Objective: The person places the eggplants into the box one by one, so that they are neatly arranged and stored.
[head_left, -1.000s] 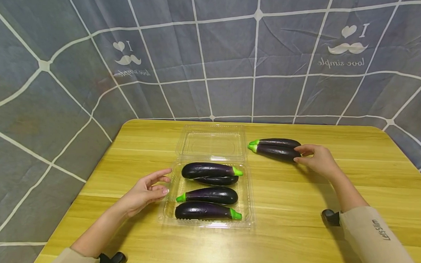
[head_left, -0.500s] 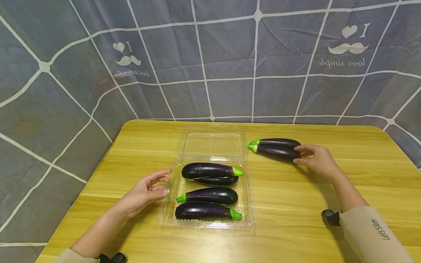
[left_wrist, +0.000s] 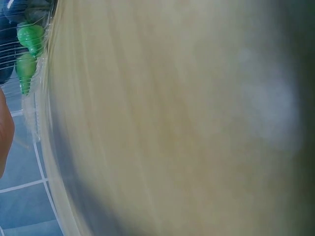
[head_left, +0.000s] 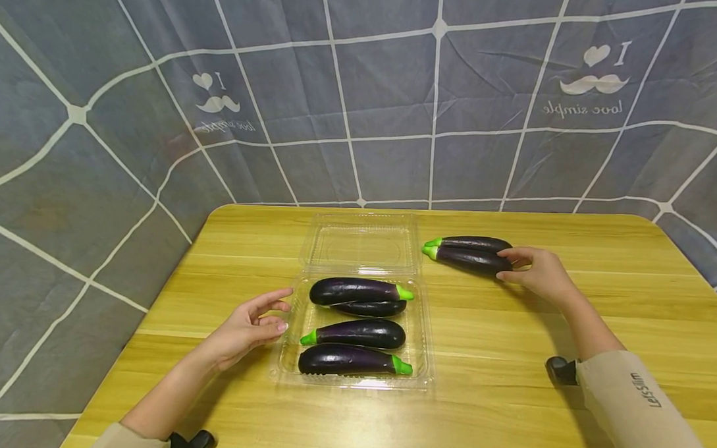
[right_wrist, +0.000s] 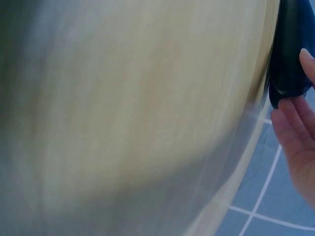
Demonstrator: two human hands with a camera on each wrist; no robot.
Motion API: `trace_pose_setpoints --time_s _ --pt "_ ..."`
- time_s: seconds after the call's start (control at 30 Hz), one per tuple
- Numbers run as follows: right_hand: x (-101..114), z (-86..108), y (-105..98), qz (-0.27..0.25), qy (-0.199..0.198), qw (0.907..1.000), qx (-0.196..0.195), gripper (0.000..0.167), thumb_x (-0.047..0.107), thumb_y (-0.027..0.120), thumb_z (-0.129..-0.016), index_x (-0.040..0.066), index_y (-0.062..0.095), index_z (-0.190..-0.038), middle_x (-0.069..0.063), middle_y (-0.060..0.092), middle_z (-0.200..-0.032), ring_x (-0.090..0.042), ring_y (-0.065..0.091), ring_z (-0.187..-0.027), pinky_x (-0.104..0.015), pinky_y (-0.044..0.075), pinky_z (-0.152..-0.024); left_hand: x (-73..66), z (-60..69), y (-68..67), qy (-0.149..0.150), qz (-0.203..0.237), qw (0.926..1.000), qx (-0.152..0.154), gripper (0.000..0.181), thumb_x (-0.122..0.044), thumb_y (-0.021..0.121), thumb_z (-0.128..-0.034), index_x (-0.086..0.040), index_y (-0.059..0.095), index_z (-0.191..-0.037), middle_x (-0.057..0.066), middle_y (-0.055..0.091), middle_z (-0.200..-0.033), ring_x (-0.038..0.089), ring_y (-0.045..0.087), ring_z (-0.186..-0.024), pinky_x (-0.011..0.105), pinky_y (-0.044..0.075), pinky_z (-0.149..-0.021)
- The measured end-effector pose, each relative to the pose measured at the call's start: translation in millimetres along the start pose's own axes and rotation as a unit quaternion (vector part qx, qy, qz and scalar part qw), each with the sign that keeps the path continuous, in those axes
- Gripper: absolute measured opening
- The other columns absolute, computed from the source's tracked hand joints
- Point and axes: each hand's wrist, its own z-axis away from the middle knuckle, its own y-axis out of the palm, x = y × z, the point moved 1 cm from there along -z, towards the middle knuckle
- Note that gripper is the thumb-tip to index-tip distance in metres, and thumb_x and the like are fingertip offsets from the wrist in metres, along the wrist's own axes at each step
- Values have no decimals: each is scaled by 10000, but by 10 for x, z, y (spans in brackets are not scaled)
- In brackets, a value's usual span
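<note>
Purple-black skin is sitting between the thumb and fingers of the right hand (head_left: 534,273), which is pinching the near eggplant (head_left: 472,260) at its blunt end; how hard it is pressing I cannot tell. That eggplant is lying on the table (head_left: 479,347), right of the lid (head_left: 360,244) and against the far eggplant (head_left: 476,242), both green stems (head_left: 430,251) pointing left. For a good hold, the fingertips should be working in the seam between the two and closing on one only, so the neighbour is not being dragged or rolled. Because the grip is sitting at one end, the stem end would probably be drooping in any lift; a hold nearer the middle would likely be balancing better, and the slick, rounded skin is calling for broad finger contact. Meanwhile the left hand (head_left: 245,329) is holding its fingers parted beside the left wall of the open plastic box (head_left: 424,338), gripping nothing; whether it is touching the wall I cannot tell. A light touch would be steadying it best, since thin plastic may be flexing under a hard push. Inside, four eggplants (head_left: 360,333) are lying crosswise, one overlapping another toward the back, so a jolt would be risking a roll.
</note>
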Motion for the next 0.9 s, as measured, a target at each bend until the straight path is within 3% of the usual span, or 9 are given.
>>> trace_pose_setpoints --time_s 0.47,0.9 --pt "-16 2 21 -106 45 9998 141 523 229 733 -817 -25 560 -1240 -273 574 -1095 -434 556 -1022 -516 474 -828 11 -5 -4 11 13 10000 2 673 14 596 -881 31 230 -1446 89 415 -1167 62 546 -843 201 506 -749" --pt "-57 28 19 -203 -5 9997 111 477 217 731 -817 -23 597 -1207 -260 587 -1113 -402 566 -1012 -509 473 -826 1 1 -1 17 -55 10000 0 671 4 601 -882 31 236 -1444 92 417 -1169 66 547 -855 208 507 -763"
